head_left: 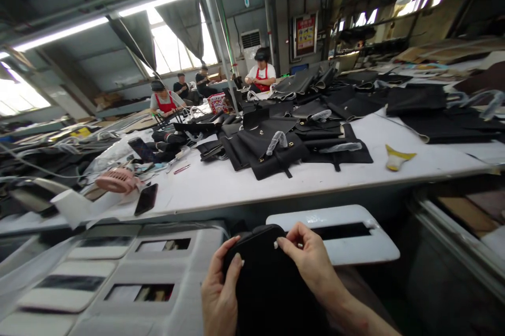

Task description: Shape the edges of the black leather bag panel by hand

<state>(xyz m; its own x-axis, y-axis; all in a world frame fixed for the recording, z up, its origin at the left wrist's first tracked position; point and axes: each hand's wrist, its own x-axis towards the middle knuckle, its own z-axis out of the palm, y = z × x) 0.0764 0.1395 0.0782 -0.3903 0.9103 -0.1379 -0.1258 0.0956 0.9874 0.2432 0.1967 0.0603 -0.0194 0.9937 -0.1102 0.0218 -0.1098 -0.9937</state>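
Note:
A black pouch-like bag piece [265,278] is held up close in front of me at the bottom centre. My left hand [220,294] grips its left edge, thumb on the front. My right hand [306,257] is closed over its upper right corner, fingers curled and pinching the top edge. Both hands hover above a white slotted machine surface [347,244].
A long white table [236,189] carries piles of black bag parts [292,141], a pink fan [116,181], a dark phone [145,199] and a yellow-white scrap [396,159]. White slotted trays [118,273] lie at lower left. Several people sit at the far end.

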